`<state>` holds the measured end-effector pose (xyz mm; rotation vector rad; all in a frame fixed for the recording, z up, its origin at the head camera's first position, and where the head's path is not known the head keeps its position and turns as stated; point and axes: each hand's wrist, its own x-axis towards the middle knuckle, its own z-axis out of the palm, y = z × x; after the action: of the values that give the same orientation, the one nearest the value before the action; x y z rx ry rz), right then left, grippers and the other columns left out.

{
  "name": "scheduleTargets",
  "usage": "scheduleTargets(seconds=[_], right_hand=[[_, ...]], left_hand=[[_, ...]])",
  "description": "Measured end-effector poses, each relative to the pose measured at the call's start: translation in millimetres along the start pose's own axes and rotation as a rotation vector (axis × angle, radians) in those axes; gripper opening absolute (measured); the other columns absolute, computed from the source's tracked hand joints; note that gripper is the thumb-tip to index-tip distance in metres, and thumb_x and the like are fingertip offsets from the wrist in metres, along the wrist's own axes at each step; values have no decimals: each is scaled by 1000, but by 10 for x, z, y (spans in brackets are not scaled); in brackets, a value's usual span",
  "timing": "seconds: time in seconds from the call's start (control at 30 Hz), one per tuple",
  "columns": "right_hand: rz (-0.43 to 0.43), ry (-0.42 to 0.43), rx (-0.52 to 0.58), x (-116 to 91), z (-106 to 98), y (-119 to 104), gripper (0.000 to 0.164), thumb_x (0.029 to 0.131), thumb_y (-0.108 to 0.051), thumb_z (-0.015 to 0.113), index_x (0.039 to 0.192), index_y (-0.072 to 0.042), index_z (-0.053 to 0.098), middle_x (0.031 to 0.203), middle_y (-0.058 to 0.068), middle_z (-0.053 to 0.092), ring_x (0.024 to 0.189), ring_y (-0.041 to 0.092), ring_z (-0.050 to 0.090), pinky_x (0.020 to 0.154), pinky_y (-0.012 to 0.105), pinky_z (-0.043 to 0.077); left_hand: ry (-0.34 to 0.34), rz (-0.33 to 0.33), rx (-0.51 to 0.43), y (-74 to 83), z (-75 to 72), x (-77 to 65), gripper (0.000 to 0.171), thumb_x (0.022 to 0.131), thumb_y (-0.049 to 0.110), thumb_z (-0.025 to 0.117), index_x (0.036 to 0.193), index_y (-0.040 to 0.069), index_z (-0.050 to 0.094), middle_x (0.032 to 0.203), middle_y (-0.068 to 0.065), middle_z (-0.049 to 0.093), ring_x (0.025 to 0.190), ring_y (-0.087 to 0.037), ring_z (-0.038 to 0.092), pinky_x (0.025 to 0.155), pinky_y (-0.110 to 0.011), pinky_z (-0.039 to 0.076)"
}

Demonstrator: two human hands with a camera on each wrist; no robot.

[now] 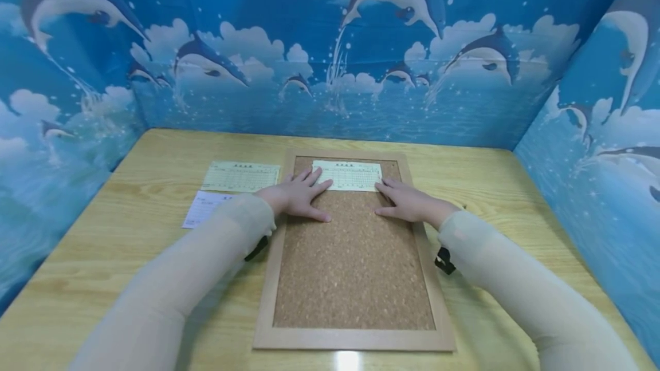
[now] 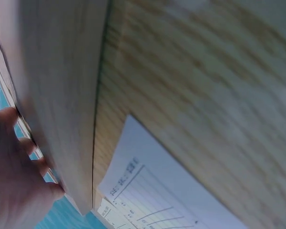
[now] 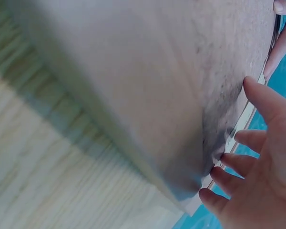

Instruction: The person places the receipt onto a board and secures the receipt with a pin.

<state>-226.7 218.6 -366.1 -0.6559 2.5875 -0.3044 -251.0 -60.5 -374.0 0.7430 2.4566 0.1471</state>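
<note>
A printed form slip [image 1: 346, 176], pale green, lies flat across the upper part of a wood-framed cork board [image 1: 356, 268]. My left hand [image 1: 299, 194] is spread over the board's left frame, its fingertips at the slip's left edge and the thumb on the cork. From the other side, my right hand [image 1: 404, 199] reaches over the right frame with its fingertips at the slip's right edge. In the right wrist view the right hand's fingers [image 3: 238, 164] are extended and apart, touching the board. Neither hand grips anything.
Left of the board, a second green slip [image 1: 241, 177] and a white slip [image 1: 205, 209] lie on the wooden table [image 1: 103, 279]. The white slip is partly under the left sleeve in the head view. Dolphin-print cloth [image 1: 268, 102] walls in the table's back and sides.
</note>
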Motion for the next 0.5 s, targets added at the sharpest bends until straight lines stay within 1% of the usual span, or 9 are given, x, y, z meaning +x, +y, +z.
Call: scheduleTargets(seconds=[0.17,0.27,0.5], right_hand=[[1,28,13,-49,11,69,74,93,-39,56,147,-1,21,152,23,10,137,39,15,107,51,21],[-4,60,18,-84,16,99,73,92,-36,58,146,0,24,151,23,15,136,40,18,106,52,23],[-7,133,-7,-162,23,130,63,90,-29,63,141,-2,38,140,24,36,127,40,35,101,52,32]], left_hand=[[-1,3,2,-2,-1,-5,94,78,75,45,150,33,0,153,-3,-19,138,-25,-19,109,-54,-2],[-1,2,2,0,-2,-11,94,78,75,45,150,33,0,153,-3,-19,138,-25,-19,109,-54,-3],[3,8,-6,6,-5,-28,94,79,74,46,150,32,1,153,-4,-19,138,-25,-19,109,-54,-3]])
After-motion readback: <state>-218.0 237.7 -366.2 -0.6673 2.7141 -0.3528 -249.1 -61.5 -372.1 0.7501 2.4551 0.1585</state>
